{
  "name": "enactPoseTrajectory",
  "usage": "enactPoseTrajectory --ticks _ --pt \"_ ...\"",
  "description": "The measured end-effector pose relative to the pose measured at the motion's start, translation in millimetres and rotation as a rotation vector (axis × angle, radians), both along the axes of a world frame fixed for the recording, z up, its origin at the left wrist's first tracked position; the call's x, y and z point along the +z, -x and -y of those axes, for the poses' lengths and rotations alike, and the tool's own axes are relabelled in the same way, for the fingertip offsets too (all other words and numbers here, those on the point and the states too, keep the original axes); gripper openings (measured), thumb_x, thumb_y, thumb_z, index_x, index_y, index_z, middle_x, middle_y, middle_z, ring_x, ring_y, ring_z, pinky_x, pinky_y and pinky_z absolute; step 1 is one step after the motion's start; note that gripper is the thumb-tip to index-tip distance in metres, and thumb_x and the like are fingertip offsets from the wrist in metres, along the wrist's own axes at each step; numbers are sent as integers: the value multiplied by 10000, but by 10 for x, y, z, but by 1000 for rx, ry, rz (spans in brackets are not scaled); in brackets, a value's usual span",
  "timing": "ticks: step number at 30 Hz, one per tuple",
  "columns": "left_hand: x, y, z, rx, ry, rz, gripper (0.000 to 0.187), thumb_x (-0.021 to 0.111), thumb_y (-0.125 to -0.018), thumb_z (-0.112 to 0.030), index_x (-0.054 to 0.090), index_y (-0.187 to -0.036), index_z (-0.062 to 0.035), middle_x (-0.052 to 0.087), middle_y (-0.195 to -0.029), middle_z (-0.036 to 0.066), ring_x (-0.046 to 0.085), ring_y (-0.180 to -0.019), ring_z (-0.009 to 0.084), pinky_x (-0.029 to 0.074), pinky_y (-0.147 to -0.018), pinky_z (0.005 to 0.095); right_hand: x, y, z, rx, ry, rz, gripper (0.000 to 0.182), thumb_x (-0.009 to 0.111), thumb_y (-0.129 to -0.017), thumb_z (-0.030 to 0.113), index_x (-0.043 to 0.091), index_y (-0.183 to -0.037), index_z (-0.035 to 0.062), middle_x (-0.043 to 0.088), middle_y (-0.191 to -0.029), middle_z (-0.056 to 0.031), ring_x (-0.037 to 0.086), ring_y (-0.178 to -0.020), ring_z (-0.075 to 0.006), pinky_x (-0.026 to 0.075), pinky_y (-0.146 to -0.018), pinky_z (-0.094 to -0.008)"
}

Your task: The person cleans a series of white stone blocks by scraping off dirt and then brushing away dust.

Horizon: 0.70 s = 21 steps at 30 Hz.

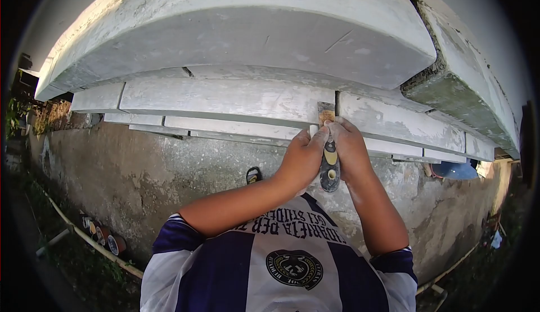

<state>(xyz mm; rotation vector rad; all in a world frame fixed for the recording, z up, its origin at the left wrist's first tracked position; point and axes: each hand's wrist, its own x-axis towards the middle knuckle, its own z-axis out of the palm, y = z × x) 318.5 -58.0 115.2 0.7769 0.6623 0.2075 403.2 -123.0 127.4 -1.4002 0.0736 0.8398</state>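
Note:
A putty knife (330,157) stands between my two hands, blade up and black-and-yellow handle hanging down toward my chest. Its stained metal blade (325,111) lies against the front of a white block (236,99), just left of a dark vertical joint. My left hand (306,153) is closed, with its thumb at the base of the blade. From the other side, my right hand (350,148) is closed around the same spot, fingertips on the blade's base. Whitish dust coats the fingers of both hands. My palms are hidden.
Above, a large pale ledge (236,45) juts out, with a slanting block (467,81) across a rough gap at right. Lower white ledges (225,126) run behind my hands. Below are a stained concrete floor (152,177), a sandalled foot (253,175), pots (116,244) and a bamboo pole (93,242).

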Motion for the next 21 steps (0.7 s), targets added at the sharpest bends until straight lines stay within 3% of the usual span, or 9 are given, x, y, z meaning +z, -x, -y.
enactPoseTrajectory --ticks 4,11,16,21 --pt "-179 -223 -235 -69 -138 -27 415 536 -1023 -300 572 -1138 97 658 -916 120 613 -807 145 498 -713 285 -82 -184 -83 27 -62 38 170 506 -990 110 583 -1061 -23 630 -878 -86 626 -731 -160 507 -641 -301" --pt "-158 110 -12 -59 -80 5 400 537 -1025 -287 567 -1150 92 660 -936 113 609 -840 129 488 -740 277 -42 111 45 16 1 11 167 505 -999 111 585 -1066 -20 631 -884 -80 627 -743 -148 505 -648 -291" --pt "-197 -207 -238 -39 -82 4 408 527 -1027 -291 568 -1129 102 660 -916 120 611 -834 143 490 -729 281 -68 -172 -154 13 -29 29 134 494 -989 93 580 -1008 -9 613 -841 -66 593 -679 -140 493 -602 -306" --pt "-108 35 -149 -87 -125 -82 420 539 -1023 -290 556 -1144 112 661 -940 135 614 -844 138 497 -732 278 -30 83 -48 -25 -20 -2 170 509 -991 108 586 -1061 -26 625 -878 -85 617 -718 -150 505 -630 -300"
